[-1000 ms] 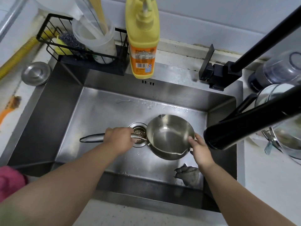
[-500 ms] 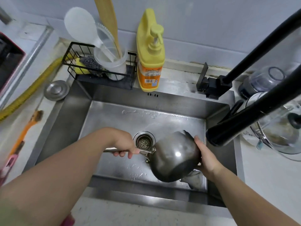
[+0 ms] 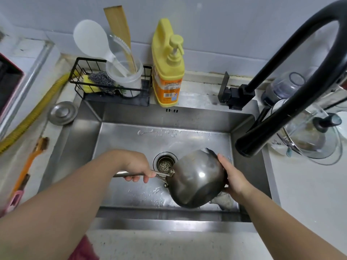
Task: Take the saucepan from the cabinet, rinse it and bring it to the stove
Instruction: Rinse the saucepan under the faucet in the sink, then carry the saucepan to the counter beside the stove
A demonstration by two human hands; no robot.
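Note:
The steel saucepan (image 3: pixel 197 179) is held over the stainless sink (image 3: pixel 131 139), turned over so its dark, dull underside faces me. My left hand (image 3: pixel 138 167) is closed around its long metal handle, left of the drain (image 3: pixel 164 163). My right hand (image 3: pixel 231 178) cups the pan's right side, fingers on its rim. The pan's inside is hidden. The black faucet spout (image 3: pixel 247 145) ends above and to the right of the pan; no water runs from it.
A yellow soap bottle (image 3: pixel 168 72) and a black wire rack (image 3: pixel 110 85) with a cup of utensils stand behind the sink. A grey cloth (image 3: pixel 224 200) lies in the basin under the pan. Glass lids and jars (image 3: pixel 308 136) crowd the right counter. A round lid (image 3: pixel 62 113) and brush (image 3: pixel 28 166) lie left.
The pan went from upright with its bowl facing me to flipped bottom-up. My view has risen and pulled back; both hands have kept their hold.

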